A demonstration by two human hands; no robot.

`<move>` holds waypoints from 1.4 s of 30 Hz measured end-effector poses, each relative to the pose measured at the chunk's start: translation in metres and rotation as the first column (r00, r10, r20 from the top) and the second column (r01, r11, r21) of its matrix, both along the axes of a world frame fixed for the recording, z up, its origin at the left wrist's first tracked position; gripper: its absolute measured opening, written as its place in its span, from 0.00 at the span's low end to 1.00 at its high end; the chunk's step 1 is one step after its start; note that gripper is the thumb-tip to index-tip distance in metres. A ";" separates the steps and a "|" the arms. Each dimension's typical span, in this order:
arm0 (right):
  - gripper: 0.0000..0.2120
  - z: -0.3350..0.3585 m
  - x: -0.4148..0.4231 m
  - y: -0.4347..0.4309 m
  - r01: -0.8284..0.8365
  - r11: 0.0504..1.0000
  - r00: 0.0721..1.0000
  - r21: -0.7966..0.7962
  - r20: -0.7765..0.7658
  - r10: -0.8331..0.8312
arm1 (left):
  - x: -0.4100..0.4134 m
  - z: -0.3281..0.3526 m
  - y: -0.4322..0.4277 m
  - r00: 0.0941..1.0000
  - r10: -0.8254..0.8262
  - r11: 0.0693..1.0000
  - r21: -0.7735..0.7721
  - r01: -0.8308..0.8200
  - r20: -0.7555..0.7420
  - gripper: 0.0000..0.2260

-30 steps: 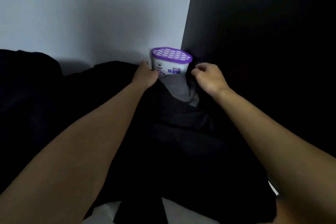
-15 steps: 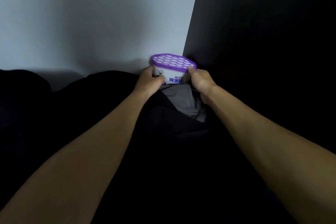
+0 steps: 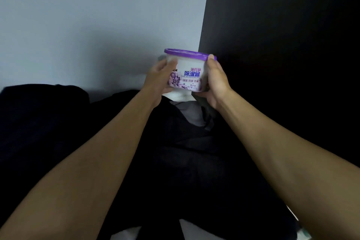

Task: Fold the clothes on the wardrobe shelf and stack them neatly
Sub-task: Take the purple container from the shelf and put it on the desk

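Note:
A white dehumidifier tub (image 3: 190, 73) with a purple lid is lifted off the clothes near the shelf's back right corner. My left hand (image 3: 158, 78) grips its left side and my right hand (image 3: 217, 82) grips its right side and bottom. Below it lies a heap of black clothes (image 3: 194, 161) spread over the shelf, with a grey garment (image 3: 191, 114) showing just under the tub. More dark clothing (image 3: 39, 122) is piled at the left.
A pale back wall (image 3: 87, 25) rises behind the shelf. A dark side panel (image 3: 282, 45) closes the right. The white shelf surface (image 3: 194, 232) shows at the bottom edge between folds of black cloth.
Both hands closed round the tub, which stood in the corner on the clothes, and raised it up and toward me.

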State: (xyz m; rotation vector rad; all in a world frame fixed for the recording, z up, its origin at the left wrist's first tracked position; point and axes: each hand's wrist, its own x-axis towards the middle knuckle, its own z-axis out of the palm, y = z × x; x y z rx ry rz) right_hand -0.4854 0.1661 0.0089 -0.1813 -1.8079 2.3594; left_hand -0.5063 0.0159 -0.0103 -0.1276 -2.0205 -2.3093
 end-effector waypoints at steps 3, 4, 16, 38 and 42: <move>0.18 0.017 0.027 -0.004 -0.040 0.999 0.999 -0.020 0.001 0.040 | 0.030 0.018 -0.009 0.998 0.036 0.995 0.093 -0.041 0.049 0.22; 0.19 0.021 0.036 -0.005 -0.054 0.998 0.998 -0.023 0.012 0.054 | 0.041 0.023 -0.014 0.997 0.042 0.995 0.092 -0.048 0.070 0.26; 0.15 0.013 0.131 -0.019 -0.317 0.943 0.935 -0.098 0.134 0.328 | 0.191 0.035 -0.046 0.949 0.177 0.975 0.082 -0.204 0.260 0.21; 0.11 -0.068 0.376 -0.056 -0.760 0.592 0.572 -0.269 0.158 0.805 | 0.521 -0.037 -0.017 0.639 0.720 0.648 0.067 -0.759 0.271 0.29; 0.12 -0.078 0.452 -0.091 -0.847 0.481 0.455 -0.228 0.159 0.876 | 0.613 -0.053 -0.038 0.518 0.812 0.527 0.041 -0.849 0.268 0.35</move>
